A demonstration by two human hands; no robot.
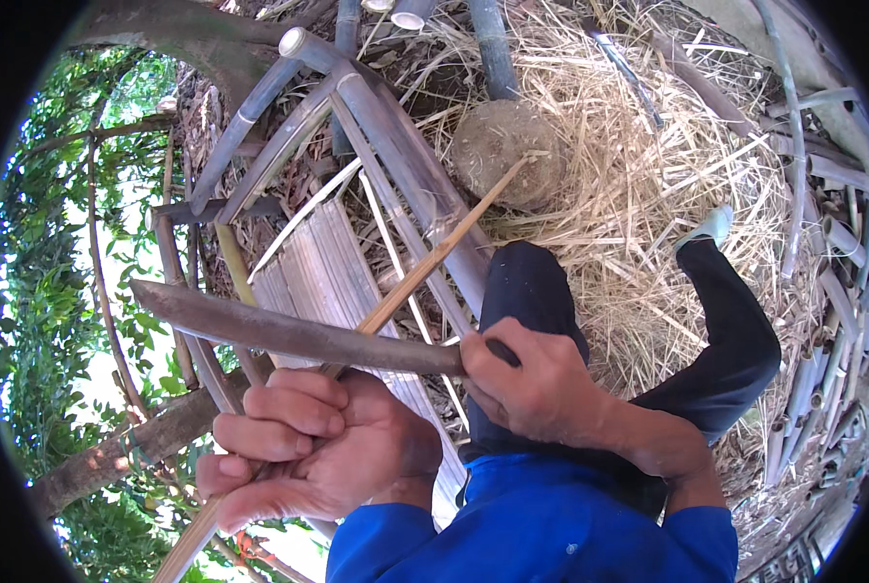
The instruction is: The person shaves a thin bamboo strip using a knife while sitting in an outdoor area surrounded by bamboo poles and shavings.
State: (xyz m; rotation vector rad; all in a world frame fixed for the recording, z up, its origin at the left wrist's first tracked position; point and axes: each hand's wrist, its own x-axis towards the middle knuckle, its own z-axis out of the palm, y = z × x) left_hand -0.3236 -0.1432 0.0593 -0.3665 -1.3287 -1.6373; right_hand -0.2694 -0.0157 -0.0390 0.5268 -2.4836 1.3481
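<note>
A bamboo strip [420, 275] is slanting up to a round stump [481, 144], the left hand [328, 447] clenching its near part while the right hand [537, 384] is gripping a machete [289, 332] by the handle, blade crossing over the strip. The worker appears to be shaving it down; the next stroke is likely calling for a firm left-hand hold and a shallow blade angle.

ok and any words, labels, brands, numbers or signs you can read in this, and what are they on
None that can be read.
Large knife in the right hand: no lettering visible on the blade.
Long pale strip in the left hand: none visible.
Blue shirt: one tiny pale mark, too small to tell whether it is lettering.
</note>
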